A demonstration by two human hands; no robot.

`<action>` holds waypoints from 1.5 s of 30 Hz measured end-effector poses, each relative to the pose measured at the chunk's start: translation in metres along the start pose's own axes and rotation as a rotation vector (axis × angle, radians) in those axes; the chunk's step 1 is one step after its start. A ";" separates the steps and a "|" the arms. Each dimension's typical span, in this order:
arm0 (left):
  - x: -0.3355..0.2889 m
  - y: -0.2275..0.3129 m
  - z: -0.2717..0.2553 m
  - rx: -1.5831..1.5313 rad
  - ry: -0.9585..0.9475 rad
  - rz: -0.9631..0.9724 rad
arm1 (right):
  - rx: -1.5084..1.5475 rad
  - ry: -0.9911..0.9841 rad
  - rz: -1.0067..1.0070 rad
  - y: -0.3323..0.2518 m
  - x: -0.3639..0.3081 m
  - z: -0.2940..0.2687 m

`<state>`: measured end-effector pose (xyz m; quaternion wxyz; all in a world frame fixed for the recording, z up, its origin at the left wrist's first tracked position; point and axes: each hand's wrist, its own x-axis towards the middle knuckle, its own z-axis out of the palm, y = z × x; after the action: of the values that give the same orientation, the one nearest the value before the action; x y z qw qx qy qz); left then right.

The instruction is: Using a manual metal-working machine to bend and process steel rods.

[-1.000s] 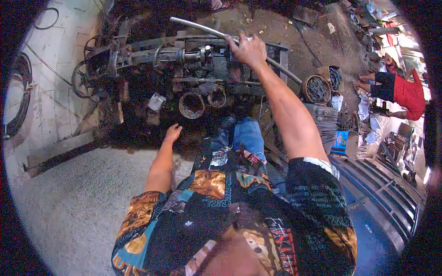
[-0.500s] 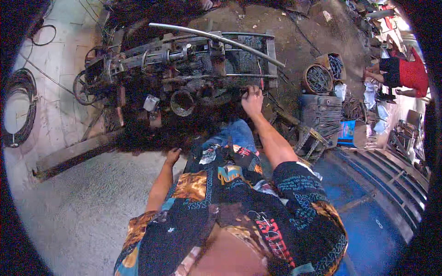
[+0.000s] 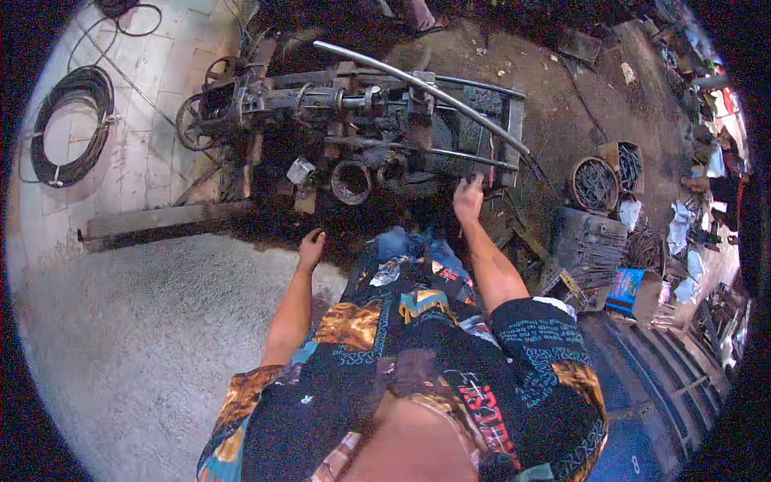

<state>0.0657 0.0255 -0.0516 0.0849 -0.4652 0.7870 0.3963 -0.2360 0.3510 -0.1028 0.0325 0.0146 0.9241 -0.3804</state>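
My right hand (image 3: 468, 199) is at the near right side of a dark, greasy machine (image 3: 313, 104), just below its near steel rail (image 3: 466, 156). Its fingers are bent together; what lies between them, if anything, is too small to make out. A small red piece (image 3: 491, 173) shows beside the fingertips. My left hand (image 3: 312, 247) hangs in the air short of the machine, fingers curled, any content hidden. Across the machine lies a long slanting metal pipe (image 3: 426, 87). On the near side sit a round open metal ring (image 3: 352, 183) and a small silvery box-shaped part (image 3: 301, 171).
To the right stand containers of metal pieces (image 3: 594, 183), a stack of rods (image 3: 594, 245) and a blue printed box (image 3: 625, 289). A cable coil (image 3: 104, 128) is on the pale tiles at left. A beam (image 3: 169, 217) borders the rough floor. Another person's hand (image 3: 423, 14) shows at the top.
The view has shifted, so the machine sits further right. My right hand is now closer to the right end of the near rail. My left hand has come up slightly, still curled.
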 end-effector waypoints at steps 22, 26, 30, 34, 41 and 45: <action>0.159 0.004 -0.122 -0.360 0.385 0.193 | -0.204 -0.014 0.187 -0.026 -0.104 -0.030; 0.203 -0.050 -0.178 -0.472 0.402 0.208 | -0.316 -0.028 0.244 -0.087 -0.140 0.002; 0.223 -0.054 -0.247 -0.439 0.366 0.255 | -0.305 0.166 0.178 -0.115 -0.172 0.039; 0.279 -0.093 -0.292 -0.444 0.544 0.363 | -0.178 0.106 0.018 -0.209 -0.169 0.070; 0.360 -0.020 -0.397 -0.282 0.838 0.551 | 0.124 -0.107 -0.066 -0.374 -0.125 0.142; 0.418 -0.006 -0.434 -0.211 0.934 0.553 | 0.242 -0.339 -0.190 -0.474 -0.088 0.209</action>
<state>-0.0586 -0.5593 0.0264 -0.4276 -0.3734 0.7898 0.2321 -0.1624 -0.1328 0.0882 0.1493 -0.1330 0.8502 -0.4870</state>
